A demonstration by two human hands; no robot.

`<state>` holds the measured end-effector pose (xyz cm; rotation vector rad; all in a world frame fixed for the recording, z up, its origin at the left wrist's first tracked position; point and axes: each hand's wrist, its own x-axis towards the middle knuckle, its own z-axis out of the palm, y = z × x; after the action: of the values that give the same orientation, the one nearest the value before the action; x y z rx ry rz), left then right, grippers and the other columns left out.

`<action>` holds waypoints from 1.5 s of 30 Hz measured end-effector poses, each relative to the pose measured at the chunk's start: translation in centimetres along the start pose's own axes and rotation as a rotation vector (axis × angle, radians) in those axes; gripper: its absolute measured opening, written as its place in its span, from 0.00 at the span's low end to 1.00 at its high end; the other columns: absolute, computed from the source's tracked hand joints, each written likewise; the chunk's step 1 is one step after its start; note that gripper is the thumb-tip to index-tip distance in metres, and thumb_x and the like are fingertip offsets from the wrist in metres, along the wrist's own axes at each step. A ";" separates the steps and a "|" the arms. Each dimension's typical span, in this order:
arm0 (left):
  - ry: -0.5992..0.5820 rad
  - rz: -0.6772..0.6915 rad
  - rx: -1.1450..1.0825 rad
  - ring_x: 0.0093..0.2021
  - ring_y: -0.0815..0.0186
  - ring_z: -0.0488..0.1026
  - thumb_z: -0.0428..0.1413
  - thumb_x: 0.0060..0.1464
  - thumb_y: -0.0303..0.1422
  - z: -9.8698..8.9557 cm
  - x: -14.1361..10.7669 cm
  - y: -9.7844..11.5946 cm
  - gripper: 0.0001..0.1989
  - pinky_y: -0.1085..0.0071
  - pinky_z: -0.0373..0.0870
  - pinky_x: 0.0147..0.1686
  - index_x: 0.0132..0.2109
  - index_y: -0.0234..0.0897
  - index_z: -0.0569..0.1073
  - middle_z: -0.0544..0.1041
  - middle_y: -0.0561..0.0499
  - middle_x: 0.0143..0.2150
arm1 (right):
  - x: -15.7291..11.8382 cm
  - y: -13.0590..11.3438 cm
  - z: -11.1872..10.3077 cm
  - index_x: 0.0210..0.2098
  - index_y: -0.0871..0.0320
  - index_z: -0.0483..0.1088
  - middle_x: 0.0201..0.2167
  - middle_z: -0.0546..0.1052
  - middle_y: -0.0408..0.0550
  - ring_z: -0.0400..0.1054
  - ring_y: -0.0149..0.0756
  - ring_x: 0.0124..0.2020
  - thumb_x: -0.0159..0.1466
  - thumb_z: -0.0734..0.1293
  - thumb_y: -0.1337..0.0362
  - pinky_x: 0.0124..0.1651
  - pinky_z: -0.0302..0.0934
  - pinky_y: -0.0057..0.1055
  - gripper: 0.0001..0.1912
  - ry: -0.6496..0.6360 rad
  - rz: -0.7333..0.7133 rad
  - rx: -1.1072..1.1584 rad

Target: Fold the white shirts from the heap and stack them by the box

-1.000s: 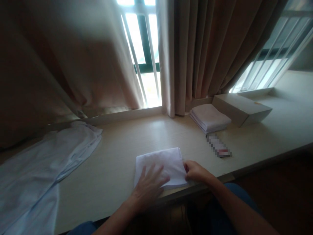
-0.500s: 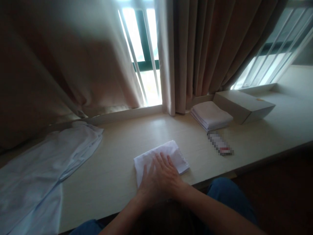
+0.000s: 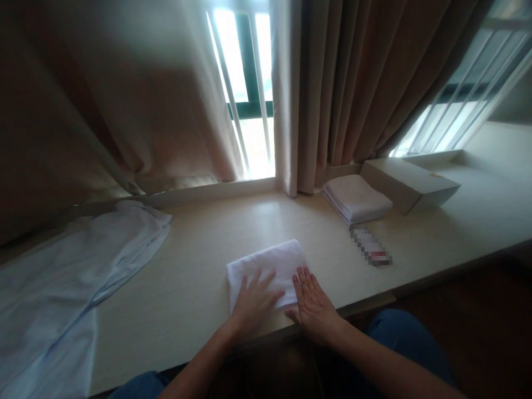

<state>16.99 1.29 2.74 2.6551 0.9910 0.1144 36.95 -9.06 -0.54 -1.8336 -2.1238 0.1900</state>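
Note:
A folded white cloth (image 3: 266,257) lies flat near the front edge of the pale wooden ledge. My left hand (image 3: 255,296) rests on its lower middle, fingers spread, slightly blurred. On the cloth's right end lies my right hand (image 3: 311,302), palm down with fingers stretched out and the thumb apart; it covers that end of the cloth. Neither hand grips anything. The cloth's near edge is partly hidden by the left hand and wrist.
Loose white fabric (image 3: 83,271) is heaped at the left. A folded white stack (image 3: 357,198) sits at the back right beside a pale box (image 3: 411,180). A pixelated object (image 3: 369,244) lies before the stack. Brown curtains (image 3: 341,83) hang behind the ledge (image 3: 199,249).
My right hand has slid right and toward me, from the cloth's middle to its right end. My hands, close together before, are now apart. The cloth stays in about the same place.

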 end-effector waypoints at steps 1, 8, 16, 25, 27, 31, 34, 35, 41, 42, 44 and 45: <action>0.014 -0.045 -0.046 0.68 0.53 0.49 0.44 0.63 0.41 0.0 0.3 -0.2 0.18 0.40 0.42 0.62 0.56 0.58 0.70 0.60 0.56 0.67 | -0.2 0.1 0.0 0.67 0.73 0.46 0.69 0.37 0.64 0.27 0.54 0.69 0.66 0.56 0.43 0.68 0.34 0.51 0.44 -0.001 -0.010 0.002; 0.305 -0.162 0.039 0.63 0.52 0.59 0.57 0.52 0.45 -0.9 2.0 0.0 0.26 0.52 0.55 0.61 0.58 0.47 0.69 0.60 0.45 0.66 | 0.1 -0.1 -0.1 0.67 0.72 0.46 0.68 0.36 0.65 0.25 0.56 0.69 0.66 0.57 0.44 0.67 0.34 0.53 0.44 -0.028 -0.001 -0.010; 0.244 -0.025 0.215 0.69 0.41 0.39 0.54 0.51 0.54 0.8 2.9 0.7 0.38 0.37 0.35 0.61 0.66 0.55 0.54 0.44 0.46 0.72 | 0.2 -0.8 -0.8 0.64 0.76 0.53 0.67 0.44 0.71 0.33 0.62 0.68 0.63 0.61 0.44 0.66 0.40 0.56 0.44 -0.040 0.039 -0.059; 0.185 -0.033 0.302 0.70 0.42 0.36 0.53 0.52 0.51 0.9 2.8 1.0 0.40 0.40 0.31 0.62 0.68 0.49 0.49 0.44 0.45 0.72 | 8.4 -2.7 -3.2 0.64 0.72 0.55 0.66 0.54 0.66 0.41 0.50 0.68 0.69 0.53 0.51 0.68 0.41 0.45 0.34 0.151 -0.048 -0.056; 0.155 -0.041 0.296 0.70 0.41 0.36 0.53 0.51 0.52 0.6 2.9 1.1 0.42 0.40 0.31 0.62 0.69 0.48 0.48 0.44 0.45 0.72 | 10.2 -2.9 -2.1 0.64 0.76 0.53 0.66 0.50 0.69 0.37 0.53 0.69 0.69 0.53 0.48 0.68 0.39 0.47 0.38 0.113 -0.035 -0.051; 0.128 -0.051 0.262 0.69 0.40 0.37 0.50 0.50 0.57 0.2 3.1 1.2 0.43 0.39 0.31 0.62 0.68 0.48 0.50 0.46 0.45 0.71 | 11.2 -2.2 0.2 0.63 0.80 0.52 0.65 0.49 0.74 0.38 0.58 0.68 0.67 0.50 0.43 0.67 0.37 0.50 0.44 -0.013 0.050 -0.044; 0.131 -0.049 0.251 0.69 0.39 0.39 0.50 0.49 0.58 0.1 3.1 1.1 0.43 0.39 0.32 0.62 0.68 0.48 0.51 0.48 0.45 0.71 | 11.0 -1.7 0.7 0.64 0.81 0.51 0.65 0.48 0.74 0.37 0.59 0.68 0.67 0.48 0.42 0.68 0.35 0.49 0.45 -0.039 0.040 -0.043; 0.133 -0.047 0.249 0.69 0.39 0.39 0.50 0.49 0.58 0.1 3.1 1.1 0.43 0.39 0.32 0.62 0.68 0.48 0.51 0.48 0.44 0.71 | 10.9 -1.7 0.7 0.64 0.80 0.51 0.66 0.48 0.73 0.36 0.58 0.68 0.68 0.48 0.43 0.68 0.34 0.49 0.44 -0.037 0.037 -0.043; 0.165 -0.026 0.263 0.69 0.41 0.40 0.49 0.51 0.58 0.7 2.9 0.6 0.39 0.39 0.35 0.62 0.66 0.47 0.58 0.49 0.43 0.71 | 10.6 -0.9 0.3 0.65 0.78 0.50 0.66 0.47 0.70 0.35 0.52 0.69 0.68 0.47 0.43 0.68 0.31 0.46 0.44 0.039 0.082 -0.041; 0.174 -0.018 0.266 0.69 0.41 0.39 0.49 0.50 0.59 0.8 2.9 0.5 0.39 0.39 0.35 0.62 0.65 0.48 0.59 0.49 0.43 0.71 | 10.4 -0.6 0.3 0.65 0.78 0.50 0.67 0.46 0.70 0.33 0.52 0.69 0.67 0.47 0.42 0.68 0.30 0.46 0.45 0.059 0.104 -0.047; 0.193 -0.005 0.270 0.69 0.41 0.39 0.49 0.50 0.59 0.9 2.9 0.4 0.39 0.38 0.36 0.62 0.66 0.50 0.58 0.49 0.43 0.71 | 10.1 0.1 0.4 0.65 0.78 0.49 0.67 0.44 0.69 0.30 0.52 0.69 0.66 0.48 0.40 0.69 0.29 0.46 0.47 0.085 0.144 -0.055; 0.202 0.001 0.272 0.69 0.41 0.39 0.49 0.50 0.59 1.0 2.9 0.3 0.39 0.37 0.36 0.61 0.66 0.52 0.56 0.49 0.43 0.71 | 9.9 0.4 0.4 0.66 0.78 0.48 0.68 0.42 0.68 0.30 0.52 0.70 0.66 0.48 0.39 0.69 0.29 0.46 0.48 0.086 0.155 -0.053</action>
<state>19.56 2.66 1.82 2.9368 1.1399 0.2709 36.00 0.77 0.56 -2.0002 -1.9478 0.0903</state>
